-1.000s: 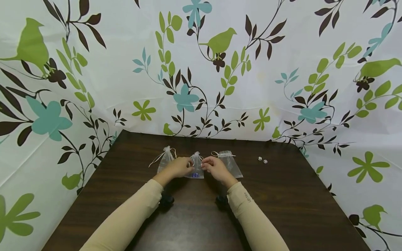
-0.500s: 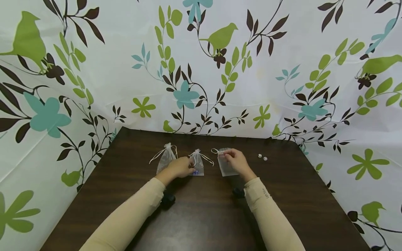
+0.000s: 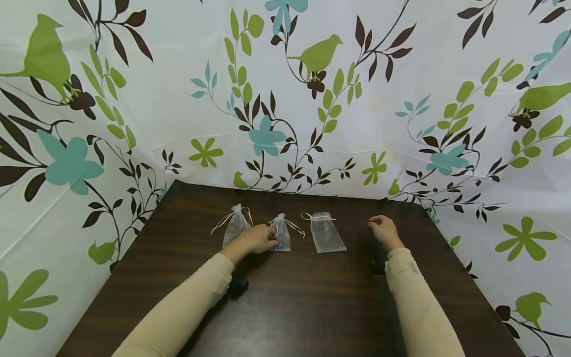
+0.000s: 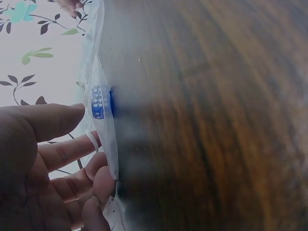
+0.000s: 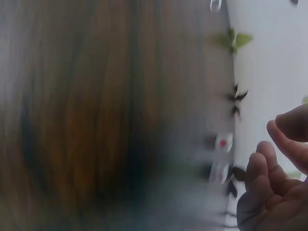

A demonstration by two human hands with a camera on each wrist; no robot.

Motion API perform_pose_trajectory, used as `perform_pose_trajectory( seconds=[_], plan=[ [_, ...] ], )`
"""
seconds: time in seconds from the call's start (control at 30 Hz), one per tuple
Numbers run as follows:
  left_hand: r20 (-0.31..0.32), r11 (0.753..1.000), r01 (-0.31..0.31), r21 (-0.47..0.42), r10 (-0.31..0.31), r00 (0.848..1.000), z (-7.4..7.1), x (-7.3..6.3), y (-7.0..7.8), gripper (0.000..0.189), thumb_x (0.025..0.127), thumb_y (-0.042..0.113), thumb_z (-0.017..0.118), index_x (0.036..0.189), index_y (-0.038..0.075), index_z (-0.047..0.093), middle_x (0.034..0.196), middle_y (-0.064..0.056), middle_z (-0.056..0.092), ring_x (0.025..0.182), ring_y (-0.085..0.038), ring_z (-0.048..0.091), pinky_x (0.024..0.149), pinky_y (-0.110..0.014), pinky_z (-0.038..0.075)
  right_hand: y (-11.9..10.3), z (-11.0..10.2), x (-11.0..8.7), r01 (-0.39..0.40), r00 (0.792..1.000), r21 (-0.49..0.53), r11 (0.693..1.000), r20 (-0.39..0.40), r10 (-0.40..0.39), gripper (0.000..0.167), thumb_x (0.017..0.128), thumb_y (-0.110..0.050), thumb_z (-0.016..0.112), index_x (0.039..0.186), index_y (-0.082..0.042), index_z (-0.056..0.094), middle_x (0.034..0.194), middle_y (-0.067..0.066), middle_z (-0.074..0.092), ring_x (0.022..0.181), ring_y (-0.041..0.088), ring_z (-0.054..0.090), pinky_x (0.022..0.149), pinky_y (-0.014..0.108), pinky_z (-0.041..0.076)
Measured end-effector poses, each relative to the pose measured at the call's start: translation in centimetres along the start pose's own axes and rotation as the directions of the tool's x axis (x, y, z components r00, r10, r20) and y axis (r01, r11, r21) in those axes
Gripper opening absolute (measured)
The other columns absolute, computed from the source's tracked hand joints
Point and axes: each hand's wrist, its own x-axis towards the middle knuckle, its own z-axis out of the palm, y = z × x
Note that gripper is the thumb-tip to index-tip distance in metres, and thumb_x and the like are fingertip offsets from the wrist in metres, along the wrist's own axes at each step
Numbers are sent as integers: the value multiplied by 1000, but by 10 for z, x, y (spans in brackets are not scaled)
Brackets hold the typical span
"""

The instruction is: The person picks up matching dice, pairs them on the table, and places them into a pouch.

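Observation:
My left hand point(image 3: 256, 238) lies by the middle sheer drawstring pouch point(image 3: 282, 230), its fingertips touching the fabric. In the left wrist view, blue dice point(image 4: 98, 102) with white dots show through the mesh, and the thumb stands apart from the loosely bent fingers. Far to the right, my right hand point(image 3: 385, 231) hovers at the back of the table with thumb and forefinger close together and nothing visible between them. Two white dice, one above the other in the right wrist view, sit beside its fingers: an upper die point(image 5: 223, 143) with a red dot and a lower die point(image 5: 219, 173).
Another sheer pouch point(image 3: 236, 228) with tied cords lies left of the middle one, partly behind my left hand. A flat pouch point(image 3: 327, 233) lies right of centre. The dark wooden table point(image 3: 285, 307) ends at a patterned curtain point(image 3: 178, 114).
My right hand has left the middle pouch's cord, passed over the flat pouch and reached the white dice, now hidden from the head view. My left hand has stayed by the middle pouch.

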Motion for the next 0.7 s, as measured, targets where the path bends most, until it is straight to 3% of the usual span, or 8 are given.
perform_pose_trajectory(
  seconds=[0.27, 0.47, 0.7],
  plan=[
    [0, 1000, 14, -6, -14, 1000, 0, -1, -2, 21, 97, 30, 69, 110, 13, 70, 110, -8, 70, 103, -27, 67, 88, -46, 53, 27, -10, 1, -85, 996, -58, 995, -44, 83, 34, 102, -10, 53, 127, 13, 54, 122, 34, 55, 109, 47, 53, 90, 56, 46],
    [3, 999, 32, -10, -32, 999, 0, 1, -1, 22, 98, 32, 67, 111, 15, 70, 112, -7, 70, 104, -26, 66, 87, -47, 53, 33, -10, 0, -108, 994, -67, 992, -37, 106, 39, 100, -7, 50, 131, 15, 47, 127, 36, 49, 116, 50, 49, 95, 59, 43],
    [3, 1000, 20, -2, -20, 1000, -2, 3, -1, 20, 98, 31, 67, 109, 15, 70, 111, -7, 70, 103, -26, 66, 89, -47, 52, 36, -10, 4, -51, 998, -140, 989, -46, 45, 39, 97, -6, 52, 130, 15, 48, 126, 37, 52, 116, 51, 49, 98, 60, 41]
  ],
)
